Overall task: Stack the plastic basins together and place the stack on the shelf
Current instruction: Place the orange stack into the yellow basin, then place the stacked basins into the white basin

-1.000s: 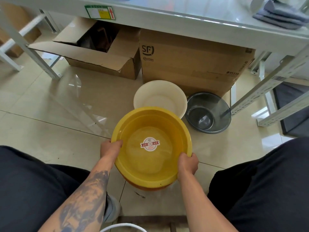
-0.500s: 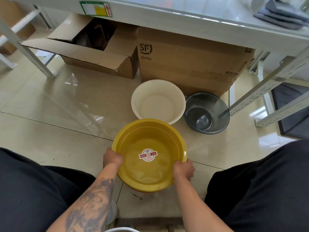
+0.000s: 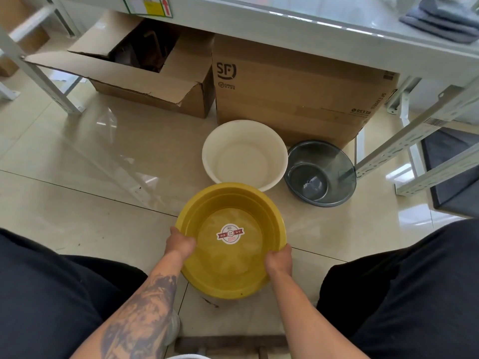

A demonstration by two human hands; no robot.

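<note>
Here, the left hand (image 3: 179,243) and right hand (image 3: 278,260) each grip opposite rims of the yellow basin (image 3: 230,270), low over the tiled floor (image 3: 90,203). Just beyond: white basin (image 3: 245,155), grey basin (image 3: 321,174) beside it, touching.

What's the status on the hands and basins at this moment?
Left hand and right hand grip yellow basin rim. White basin and grey basin unstacked on floor. Nothing between them.
</note>
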